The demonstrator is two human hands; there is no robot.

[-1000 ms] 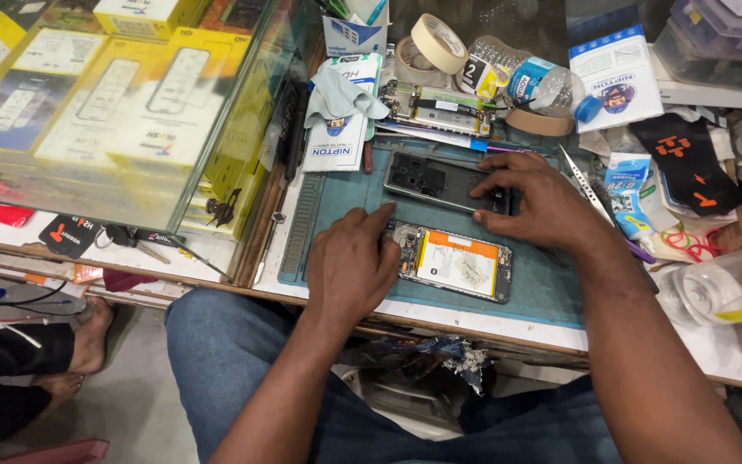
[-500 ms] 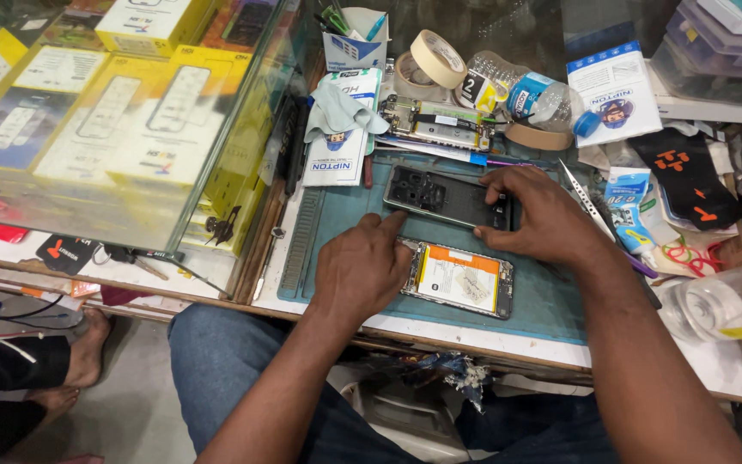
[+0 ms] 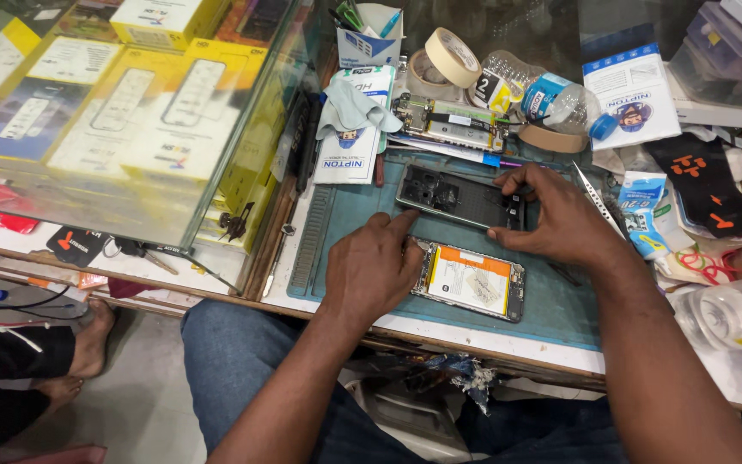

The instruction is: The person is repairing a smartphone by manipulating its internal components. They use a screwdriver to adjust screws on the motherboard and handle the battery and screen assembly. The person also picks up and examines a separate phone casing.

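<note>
An opened phone (image 3: 471, 280) with an orange and white battery lies face down on the teal work mat (image 3: 560, 309). My left hand (image 3: 375, 266) rests on its left end, fingers curled, holding it down. Behind it lies the dark back cover (image 3: 453, 193). My right hand (image 3: 556, 215) pinches the right end of that cover between thumb and fingers. A bare circuit board (image 3: 444, 129) sits beyond the mat.
A glass case (image 3: 122, 120) of yellow boxed goods fills the left. Tape rolls (image 3: 451, 56), a plastic bottle (image 3: 551, 99), packets, tweezers (image 3: 596, 199) and a pen cup (image 3: 369, 34) crowd the back. A clear cup (image 3: 736, 314) stands at the right. Another person's bare foot (image 3: 88, 339) is lower left.
My right hand has shifted slightly on the back cover's right end. The camera has tilted, so the bench sits a little lower in view. My left hand stays on the phone.
</note>
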